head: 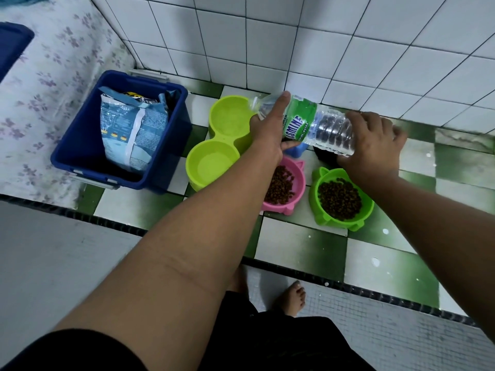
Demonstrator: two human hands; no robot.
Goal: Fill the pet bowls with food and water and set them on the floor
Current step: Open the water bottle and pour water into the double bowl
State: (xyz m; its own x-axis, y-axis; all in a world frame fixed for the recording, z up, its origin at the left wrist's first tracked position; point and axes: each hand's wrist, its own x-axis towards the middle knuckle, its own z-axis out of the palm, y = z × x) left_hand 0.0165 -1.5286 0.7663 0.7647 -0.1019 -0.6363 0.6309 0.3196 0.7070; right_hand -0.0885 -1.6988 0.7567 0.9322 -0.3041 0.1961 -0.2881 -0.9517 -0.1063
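Observation:
A clear water bottle (316, 127) with a green label lies nearly level, its open mouth tipped over the far cup of a lime-green double bowl (214, 145). My left hand (267, 129) grips the bottle near its neck, thumb along the top. My right hand (372, 140) holds the bottle's base end. Both cups of the double bowl hold water. A pink bowl (297, 180) and a green bowl (318, 183), each filled with brown kibble, sit on the green-and-white tiled ledge (294, 242) nearer to me.
A blue bin (80, 153) with a light-blue pet food bag (128, 129) stands left of the bowls. A small blue object (296, 151) and a dark object (325, 158) sit behind the kibble bowls. White tiled wall (348, 36) behind. My bare foot (292, 298) stands below the ledge.

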